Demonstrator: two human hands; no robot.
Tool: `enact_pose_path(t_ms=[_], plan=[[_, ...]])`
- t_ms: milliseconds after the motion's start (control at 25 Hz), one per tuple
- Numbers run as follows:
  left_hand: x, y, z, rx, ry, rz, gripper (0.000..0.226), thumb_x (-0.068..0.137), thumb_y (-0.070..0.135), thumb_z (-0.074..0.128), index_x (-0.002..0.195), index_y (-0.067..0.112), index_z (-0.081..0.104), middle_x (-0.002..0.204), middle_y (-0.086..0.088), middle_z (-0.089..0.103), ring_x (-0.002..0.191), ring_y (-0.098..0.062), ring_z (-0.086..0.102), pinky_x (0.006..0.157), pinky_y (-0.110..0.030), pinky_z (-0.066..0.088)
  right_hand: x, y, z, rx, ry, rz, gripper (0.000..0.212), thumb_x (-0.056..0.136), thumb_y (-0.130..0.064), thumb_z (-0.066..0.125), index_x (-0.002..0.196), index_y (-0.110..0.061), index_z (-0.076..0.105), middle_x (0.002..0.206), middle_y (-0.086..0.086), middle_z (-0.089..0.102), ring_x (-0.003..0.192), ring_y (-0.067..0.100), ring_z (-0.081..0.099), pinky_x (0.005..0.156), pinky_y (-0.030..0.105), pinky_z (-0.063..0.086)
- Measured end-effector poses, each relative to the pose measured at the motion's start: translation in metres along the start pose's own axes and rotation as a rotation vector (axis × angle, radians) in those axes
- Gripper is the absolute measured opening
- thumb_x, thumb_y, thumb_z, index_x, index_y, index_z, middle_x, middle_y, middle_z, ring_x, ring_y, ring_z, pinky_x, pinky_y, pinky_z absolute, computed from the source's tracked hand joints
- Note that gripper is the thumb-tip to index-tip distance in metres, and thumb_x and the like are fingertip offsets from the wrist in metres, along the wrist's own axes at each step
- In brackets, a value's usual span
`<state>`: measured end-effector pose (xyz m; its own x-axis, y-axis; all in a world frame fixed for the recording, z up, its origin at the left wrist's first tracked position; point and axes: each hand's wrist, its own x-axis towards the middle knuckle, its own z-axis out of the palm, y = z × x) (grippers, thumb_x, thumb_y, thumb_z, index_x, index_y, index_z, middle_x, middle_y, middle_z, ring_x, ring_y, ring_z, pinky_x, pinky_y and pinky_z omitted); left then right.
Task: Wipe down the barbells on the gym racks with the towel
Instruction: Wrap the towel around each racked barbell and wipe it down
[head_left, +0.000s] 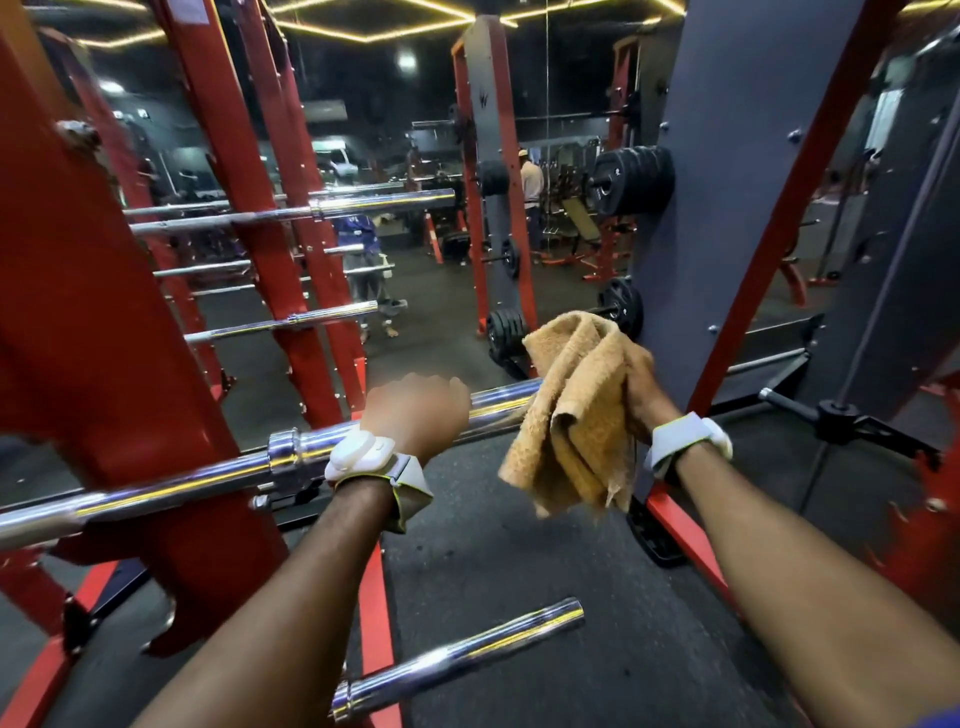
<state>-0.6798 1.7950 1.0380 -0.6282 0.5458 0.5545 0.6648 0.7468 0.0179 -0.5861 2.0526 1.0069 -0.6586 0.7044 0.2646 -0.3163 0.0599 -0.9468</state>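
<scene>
A chrome barbell (208, 475) lies across the red rack (119, 364) at waist height, its sleeve end pointing right. My left hand (415, 408) grips that sleeve from above, blurred. My right hand (636, 382) holds a bunched tan towel (571, 415) at the tip of the same sleeve; the towel hangs down over the bar's end. Below, a second barbell sleeve (462, 654) sticks out near the floor. Higher on the rack, more chrome barbells (291, 210) rest one above the other.
A grey and red upright (727, 208) stands just right of my right hand, with black weight plates (631, 179) on its pegs. A mirror ahead reflects the gym and a person. Dark rubber floor (519, 561) lies below my arms.
</scene>
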Motion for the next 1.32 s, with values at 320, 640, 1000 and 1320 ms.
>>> enact_pose_path(t_ms=[320, 640, 1000, 1320], plan=[[0.002, 0.001, -0.002, 0.002, -0.025, -0.028, 0.054, 0.095, 0.042, 0.03, 0.07, 0.008, 0.064, 0.063, -0.006, 0.057, 0.068, -0.036, 0.061, 0.058, -0.032, 0.033, -0.01, -0.011, 0.007, -0.1, -0.095, -0.173, 0.013, 0.083, -0.023, 0.07, 0.084, -0.01, 0.073, 0.089, 0.009, 0.072, 0.086, 0.02, 0.065, 0.082, 0.037, 0.051], [-0.001, 0.003, -0.002, 0.009, -0.018, -0.034, 0.054, 0.095, 0.042, 0.031, 0.07, 0.008, 0.064, 0.064, -0.007, 0.059, 0.068, -0.036, 0.061, 0.058, -0.031, 0.032, -0.029, 0.014, 0.012, -0.325, 0.198, -0.191, 0.023, 0.093, -0.048, 0.057, 0.093, -0.028, 0.067, 0.096, -0.005, 0.07, 0.092, 0.017, 0.065, 0.088, 0.042, 0.053], [-0.004, 0.004, -0.004, 0.039, 0.019, -0.041, 0.052, 0.096, 0.042, 0.034, 0.073, 0.008, 0.066, 0.071, -0.01, 0.065, 0.072, -0.037, 0.063, 0.058, -0.031, 0.03, -0.024, -0.008, 0.032, -1.264, 0.242, -0.417, 0.042, 0.094, -0.039, 0.042, 0.071, -0.014, 0.067, 0.08, 0.003, 0.07, 0.083, 0.033, 0.06, 0.082, 0.044, 0.039], [-0.002, -0.031, -0.027, -0.199, -0.107, 0.094, 0.043, 0.088, 0.051, 0.04, 0.075, 0.015, 0.06, 0.071, -0.003, 0.064, 0.077, -0.03, 0.062, 0.059, -0.035, 0.048, -0.066, 0.003, 0.098, -1.302, 0.205, -0.728, 0.037, 0.096, -0.035, 0.036, 0.072, -0.023, 0.06, 0.077, -0.001, 0.064, 0.076, 0.027, 0.055, 0.082, 0.045, 0.033]])
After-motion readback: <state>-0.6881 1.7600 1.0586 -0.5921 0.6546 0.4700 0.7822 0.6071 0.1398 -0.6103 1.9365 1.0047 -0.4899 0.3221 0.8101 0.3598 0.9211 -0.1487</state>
